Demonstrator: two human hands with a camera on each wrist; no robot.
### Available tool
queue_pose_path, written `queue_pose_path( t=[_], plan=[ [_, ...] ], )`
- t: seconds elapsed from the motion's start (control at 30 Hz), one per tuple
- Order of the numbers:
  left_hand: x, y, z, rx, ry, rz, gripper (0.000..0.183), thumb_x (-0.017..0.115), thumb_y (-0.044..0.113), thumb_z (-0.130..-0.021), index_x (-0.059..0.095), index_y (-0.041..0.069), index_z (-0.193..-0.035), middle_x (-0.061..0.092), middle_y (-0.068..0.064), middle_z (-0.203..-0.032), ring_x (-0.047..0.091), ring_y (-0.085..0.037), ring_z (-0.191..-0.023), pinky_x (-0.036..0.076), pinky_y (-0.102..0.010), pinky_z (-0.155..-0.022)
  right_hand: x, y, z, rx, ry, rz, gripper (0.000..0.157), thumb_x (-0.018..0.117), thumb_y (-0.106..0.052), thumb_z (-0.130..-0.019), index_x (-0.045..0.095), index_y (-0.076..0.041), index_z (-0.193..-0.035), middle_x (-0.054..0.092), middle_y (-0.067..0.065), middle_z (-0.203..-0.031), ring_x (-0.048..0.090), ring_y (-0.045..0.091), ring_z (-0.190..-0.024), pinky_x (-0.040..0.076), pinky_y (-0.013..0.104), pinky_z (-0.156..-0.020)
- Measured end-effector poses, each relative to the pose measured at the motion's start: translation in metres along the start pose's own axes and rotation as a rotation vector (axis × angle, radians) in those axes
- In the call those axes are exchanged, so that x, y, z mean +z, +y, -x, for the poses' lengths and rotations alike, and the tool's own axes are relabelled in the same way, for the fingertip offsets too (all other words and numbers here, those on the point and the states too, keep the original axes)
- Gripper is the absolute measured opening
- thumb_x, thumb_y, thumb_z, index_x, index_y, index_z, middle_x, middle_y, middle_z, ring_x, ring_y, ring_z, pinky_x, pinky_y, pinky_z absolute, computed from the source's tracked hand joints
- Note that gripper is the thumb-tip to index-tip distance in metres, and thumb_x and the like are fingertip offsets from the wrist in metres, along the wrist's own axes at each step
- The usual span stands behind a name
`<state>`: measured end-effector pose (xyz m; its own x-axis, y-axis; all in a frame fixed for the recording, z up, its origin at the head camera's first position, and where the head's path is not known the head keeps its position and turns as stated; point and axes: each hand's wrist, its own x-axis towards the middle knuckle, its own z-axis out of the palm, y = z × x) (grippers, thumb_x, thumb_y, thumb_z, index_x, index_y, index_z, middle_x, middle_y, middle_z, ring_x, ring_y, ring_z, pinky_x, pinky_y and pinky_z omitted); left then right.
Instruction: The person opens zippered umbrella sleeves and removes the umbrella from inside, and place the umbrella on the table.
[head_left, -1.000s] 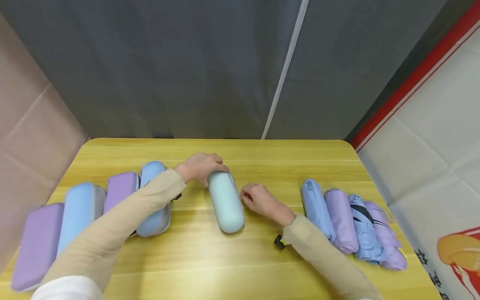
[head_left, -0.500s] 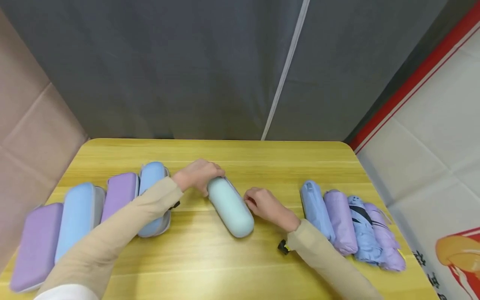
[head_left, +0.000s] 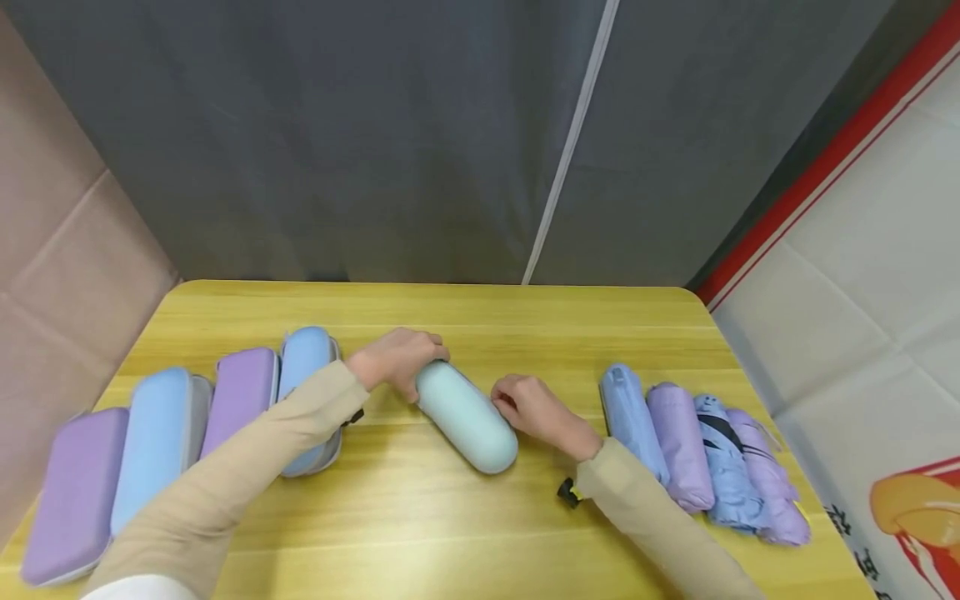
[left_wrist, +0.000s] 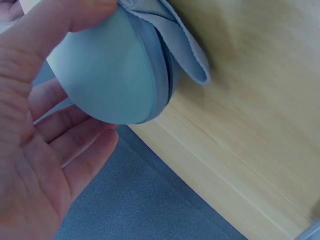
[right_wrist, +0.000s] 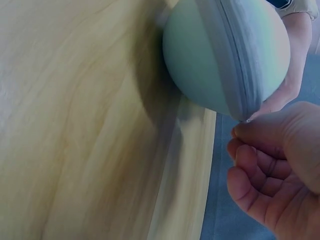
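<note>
A mint-green zippered case (head_left: 467, 418) lies slanted at mid-table. Its far end is gripped by my left hand (head_left: 401, 358), thumb on one side and fingers round the other, as the left wrist view shows. There a fabric loop (left_wrist: 187, 55) sticks out from that end. At the case's right side my right hand (head_left: 536, 410) is curled, thumb and index finger pinched together at the zipper seam (right_wrist: 240, 65). The small zipper pull seems to be between those fingertips, mostly hidden by them.
On the left stand purple cases (head_left: 78, 492) and blue cases (head_left: 153, 437) in a row, partly behind my left sleeve. On the right lie folded umbrellas, blue (head_left: 636, 421) and purple (head_left: 681, 446) among them. A dark curtain (head_left: 337, 150) hangs behind the table (head_left: 360, 542).
The case's near end has swung to the right, so it lies more slanted. My left hand has lowered slightly with the far end, and my right hand has shifted a little right.
</note>
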<state>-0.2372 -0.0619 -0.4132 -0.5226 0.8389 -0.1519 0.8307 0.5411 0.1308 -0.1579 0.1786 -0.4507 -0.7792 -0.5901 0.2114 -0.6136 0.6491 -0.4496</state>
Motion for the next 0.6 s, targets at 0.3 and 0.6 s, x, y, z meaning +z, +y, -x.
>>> queue_pose_path(
  t=[0.3,0.6],
  plan=[
    [0.000,-0.002,0.004,-0.032,-0.012,0.030,0.058,0.086,0.027,-0.056,0.064,0.007,-0.105,0.060,-0.003,-0.099,0.058,-0.019,-0.088,0.051,-0.034,-0.077,-0.007,0.010,0.016,-0.019,-0.023,-0.007,0.009,0.064,-0.001,-0.085,0.065,-0.006,-0.078,0.061,0.001,-0.074,0.051,0.007,-0.063,0.046,0.020,-0.058],
    [0.004,-0.005,0.019,-0.131,0.000,0.134,0.056,0.084,0.032,-0.057,0.065,0.006,-0.102,0.063,-0.002,-0.096,0.059,-0.017,-0.084,0.050,-0.032,-0.074,-0.016,0.018,0.032,0.021,-0.028,0.015,0.006,0.066,-0.001,-0.084,0.066,-0.005,-0.080,0.061,0.001,-0.075,0.050,0.006,-0.063,0.046,0.021,-0.057]
  ],
)
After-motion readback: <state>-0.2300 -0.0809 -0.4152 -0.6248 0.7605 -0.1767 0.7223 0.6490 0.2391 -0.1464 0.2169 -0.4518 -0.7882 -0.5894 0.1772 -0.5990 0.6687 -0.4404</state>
